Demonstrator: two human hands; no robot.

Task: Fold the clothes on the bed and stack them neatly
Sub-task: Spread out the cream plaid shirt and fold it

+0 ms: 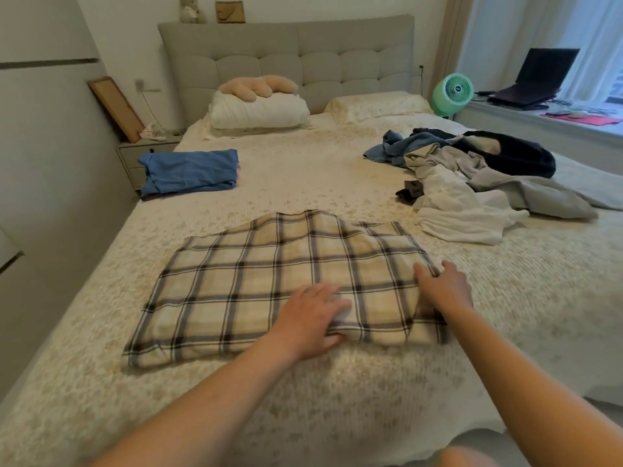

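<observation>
A beige plaid garment (256, 281) lies partly folded and flat on the bed (303, 170) in front of me. My left hand (312, 320) rests palm down on its near edge, with the thumb at the fabric's fold. At the garment's right edge, my right hand (443, 286) lies on the cloth with fingers spread. A folded blue garment (190, 171) sits at the bed's left side. A loose pile of unfolded clothes (472, 183), white, grey, blue and dark, lies at the right.
Two pillows (259, 111) and a plush toy (258, 85) lie at the headboard. A nightstand (141, 156) stands left of the bed. A green fan (453, 92) and a laptop (536, 79) sit on the window ledge at the right.
</observation>
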